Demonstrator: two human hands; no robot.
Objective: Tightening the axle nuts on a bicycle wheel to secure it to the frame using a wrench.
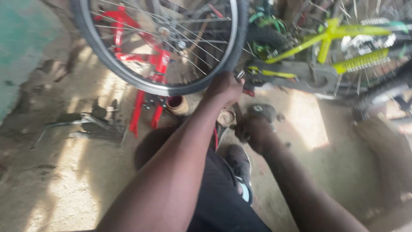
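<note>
— So, which way does the bicycle wheel (161, 45) face?

— Its flat side faces the camera, tilted a little; it fills the top of the view from about ten to twelve o'clock, with the hub (164, 31) high up. Black tyre, silver rim, thin spokes, part of it cut off by the top edge.

— And the hands?

— The left hand (224, 88) is closed on the tyre at the wheel's lower right, around five o'clock on the rim. The right hand (253, 131) sits lower, at about four o'clock from the left, next to a dark round part (262, 111); blur hides whether its fingers are clamped on it, so I cannot tell.

— What crowds around?

— A red stand (148, 77) shows through the spokes and reaches the dirt floor (64, 172) at seven o'clock of the wheel. A yellow-green bicycle frame (330, 43) lies at three o'clock. A small brown pot (177, 104) stands just under the rim, and the person's dark shoe (240, 172) is below the hands.
</note>
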